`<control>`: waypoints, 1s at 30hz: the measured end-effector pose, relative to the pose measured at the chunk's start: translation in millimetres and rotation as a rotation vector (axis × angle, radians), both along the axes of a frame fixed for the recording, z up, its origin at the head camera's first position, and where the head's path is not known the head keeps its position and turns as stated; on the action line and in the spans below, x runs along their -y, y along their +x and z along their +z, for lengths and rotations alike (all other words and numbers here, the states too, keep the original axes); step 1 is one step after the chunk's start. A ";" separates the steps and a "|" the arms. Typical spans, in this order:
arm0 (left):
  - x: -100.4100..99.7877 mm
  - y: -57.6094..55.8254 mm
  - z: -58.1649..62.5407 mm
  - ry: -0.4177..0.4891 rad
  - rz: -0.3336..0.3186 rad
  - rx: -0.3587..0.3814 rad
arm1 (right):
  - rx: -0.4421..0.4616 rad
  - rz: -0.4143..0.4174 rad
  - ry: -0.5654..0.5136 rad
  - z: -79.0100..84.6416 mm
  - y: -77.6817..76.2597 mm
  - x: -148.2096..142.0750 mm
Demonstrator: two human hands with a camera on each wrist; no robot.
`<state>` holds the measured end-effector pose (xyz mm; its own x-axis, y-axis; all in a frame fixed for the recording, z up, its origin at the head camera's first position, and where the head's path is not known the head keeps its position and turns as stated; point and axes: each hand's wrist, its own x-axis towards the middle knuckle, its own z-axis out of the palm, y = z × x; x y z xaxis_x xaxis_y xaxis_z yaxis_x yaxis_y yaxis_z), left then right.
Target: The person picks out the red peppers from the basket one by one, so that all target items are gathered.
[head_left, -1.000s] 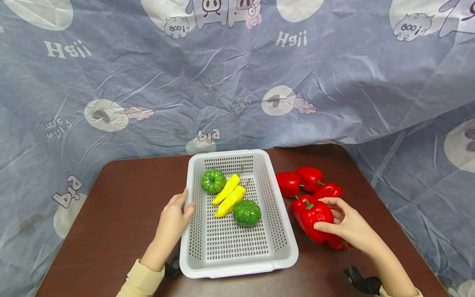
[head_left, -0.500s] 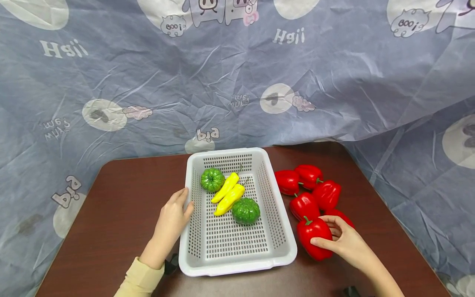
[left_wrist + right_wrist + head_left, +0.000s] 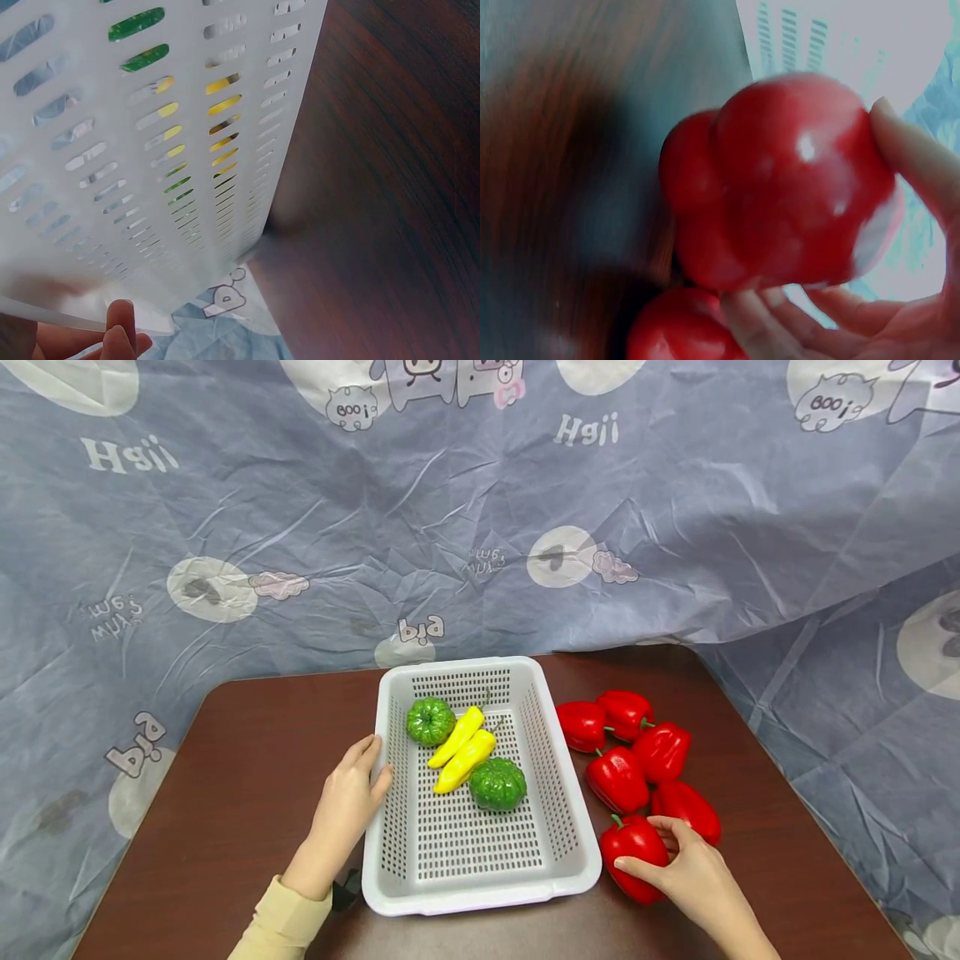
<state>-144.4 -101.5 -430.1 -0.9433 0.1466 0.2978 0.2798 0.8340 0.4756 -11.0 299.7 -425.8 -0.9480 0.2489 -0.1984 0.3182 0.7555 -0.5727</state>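
A light grey perforated plastic basket (image 3: 480, 906) stands on the table. My left hand (image 3: 348, 802) grips its left rim, and in the left wrist view fingertips (image 3: 120, 330) curl at that rim. Two green pumpkin-shaped vegetables, one (image 3: 431, 721) at the back and one (image 3: 497, 784) nearer, lie inside. Between them are two yellow peppers (image 3: 465, 762). To the right of the basket, my right hand (image 3: 697, 877) holds a red bell pepper (image 3: 632, 857) between thumb and fingers. The right wrist view shows this pepper's lobed end (image 3: 780, 187) up close.
Several other red bell peppers (image 3: 617, 779) lie grouped beyond the right hand, one (image 3: 686, 810) close to its fingers. The dark wooden table (image 3: 247, 777) has its right edge past them. A grey-blue printed cloth (image 3: 450, 527) hangs behind the table.
My right hand has brought the held red bell pepper toward the near edge, apart from the other peppers, which now show more fully. The left hand and the basket stay put.
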 end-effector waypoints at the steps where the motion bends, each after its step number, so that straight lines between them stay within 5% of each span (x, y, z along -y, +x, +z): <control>1: 0.1 -0.2 0.1 0.003 -0.001 -0.004 | -0.002 -0.005 0.019 -1.0 0.6 1.7; 17: 0.4 -0.1 -1.9 0.023 0.016 0.001 | -0.061 -0.053 0.188 -10.8 7.5 19.9; 30: 1.3 0.0 -2.7 0.078 0.018 0.039 | -0.248 -0.140 0.227 -20.1 11.5 24.8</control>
<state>-144.4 -102.7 -432.9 -0.9567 0.1076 0.2706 0.2452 0.7988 0.5494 0.5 275.0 -445.9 -0.9138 0.3914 0.1083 0.3004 0.8308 -0.4685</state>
